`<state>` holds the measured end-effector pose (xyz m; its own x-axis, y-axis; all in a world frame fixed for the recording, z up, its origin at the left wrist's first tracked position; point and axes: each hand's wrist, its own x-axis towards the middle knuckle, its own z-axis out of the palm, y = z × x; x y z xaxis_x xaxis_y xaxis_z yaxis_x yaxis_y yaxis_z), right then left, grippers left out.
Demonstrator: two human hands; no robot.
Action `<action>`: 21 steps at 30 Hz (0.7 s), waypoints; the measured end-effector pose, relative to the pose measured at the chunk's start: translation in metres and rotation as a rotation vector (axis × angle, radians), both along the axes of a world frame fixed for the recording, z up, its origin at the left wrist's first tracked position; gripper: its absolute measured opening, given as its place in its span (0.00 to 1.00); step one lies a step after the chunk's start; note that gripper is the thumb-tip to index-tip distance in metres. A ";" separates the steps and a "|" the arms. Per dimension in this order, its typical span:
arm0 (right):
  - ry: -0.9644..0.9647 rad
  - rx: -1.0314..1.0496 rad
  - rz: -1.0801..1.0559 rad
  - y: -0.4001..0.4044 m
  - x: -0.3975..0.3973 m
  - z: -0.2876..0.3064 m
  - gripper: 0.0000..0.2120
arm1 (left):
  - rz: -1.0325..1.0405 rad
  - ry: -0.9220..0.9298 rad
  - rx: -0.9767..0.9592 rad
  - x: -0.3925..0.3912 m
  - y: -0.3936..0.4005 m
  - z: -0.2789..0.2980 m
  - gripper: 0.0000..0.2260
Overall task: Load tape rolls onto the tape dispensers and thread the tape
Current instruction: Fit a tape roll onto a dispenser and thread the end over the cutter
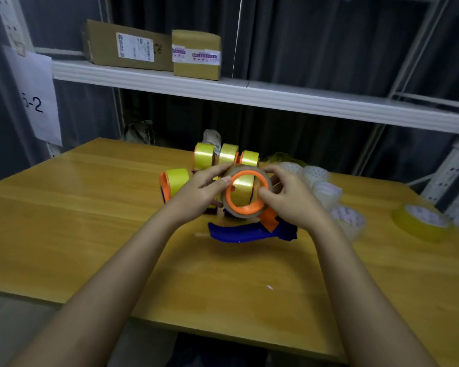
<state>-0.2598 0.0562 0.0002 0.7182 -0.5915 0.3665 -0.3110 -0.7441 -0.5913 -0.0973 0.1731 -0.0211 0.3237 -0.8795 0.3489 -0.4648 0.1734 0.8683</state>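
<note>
Both forearms are reaching over the bench, left hand and right hand fingers clamping a brownish tape roll onto the blue-handled dispenser's orange hub; four loaded dispensers are standing behind, spare rolls waiting right.

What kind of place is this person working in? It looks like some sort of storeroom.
Probably a packing or stockroom area. Labelled cardboard boxes sit on a white metal shelf, a paper sign marks the rack, and tape dispensers and spare tape rolls crowd the wooden table.
</note>
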 end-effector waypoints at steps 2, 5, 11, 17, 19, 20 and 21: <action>-0.015 0.074 -0.036 -0.006 -0.005 -0.017 0.12 | -0.008 -0.015 0.075 -0.007 -0.009 -0.013 0.21; -0.045 0.213 -0.049 -0.016 -0.009 -0.036 0.08 | -0.036 -0.033 0.141 -0.015 -0.020 -0.031 0.21; -0.115 0.428 0.092 -0.029 -0.018 -0.049 0.20 | 0.005 -0.090 0.065 -0.021 -0.027 -0.050 0.23; -0.059 0.520 0.262 -0.040 -0.033 -0.049 0.30 | 0.086 -0.140 -0.115 -0.026 -0.024 -0.062 0.19; -0.066 0.549 0.286 -0.043 -0.036 -0.049 0.30 | 0.080 -0.135 -0.126 -0.025 -0.025 -0.064 0.19; -0.070 0.557 0.296 -0.042 -0.037 -0.049 0.30 | 0.083 -0.137 -0.130 -0.025 -0.026 -0.065 0.19; -0.077 0.561 0.302 -0.042 -0.036 -0.050 0.30 | 0.093 -0.143 -0.132 -0.024 -0.026 -0.066 0.19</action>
